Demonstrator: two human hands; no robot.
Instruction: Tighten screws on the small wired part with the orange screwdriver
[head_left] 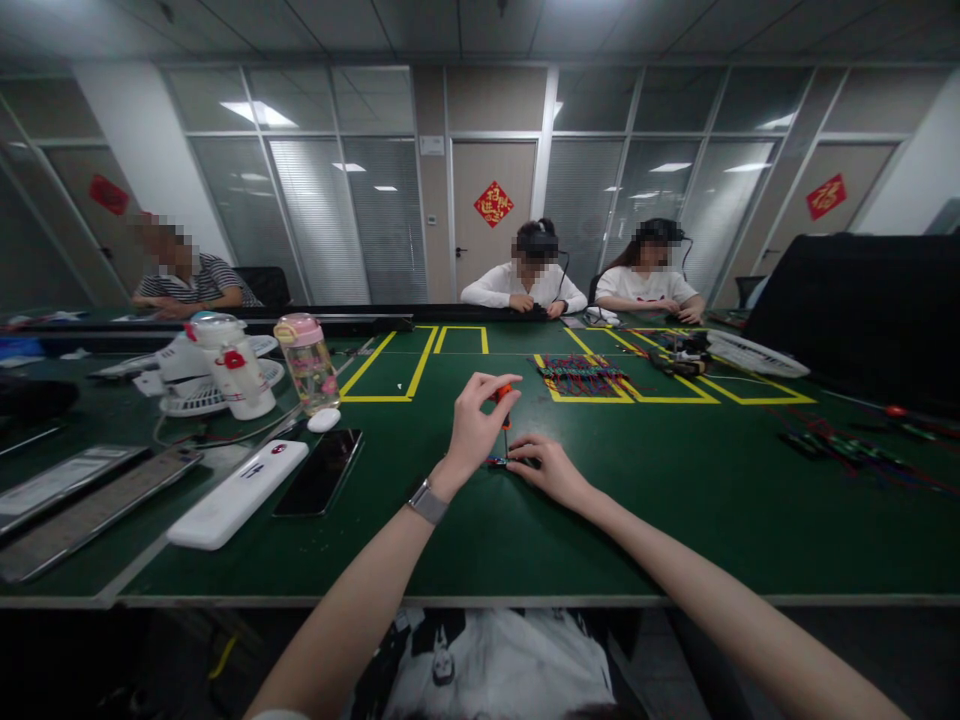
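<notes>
My left hand (pixel 480 415), with a watch on its wrist, is closed around the handle of a red and black screwdriver (pixel 505 393). The screwdriver stands upright, its thin shaft pointing down at a small circuit board (pixel 496 462) on the green table (pixel 420 540). My right hand (pixel 551 468) rests low on the table, thumb and fingers pinching the board's right side. Fingers cover much of the board, so the exact spot where the tip meets it cannot be made out.
Wired circuit boards (pixel 581 375) lie in a pile ahead; more boards (pixel 862 450) are at right. To the left are a phone (pixel 321 472), a white power bank (pixel 238 495) and a pink-lidded bottle (pixel 304 360). Several people sit across the table.
</notes>
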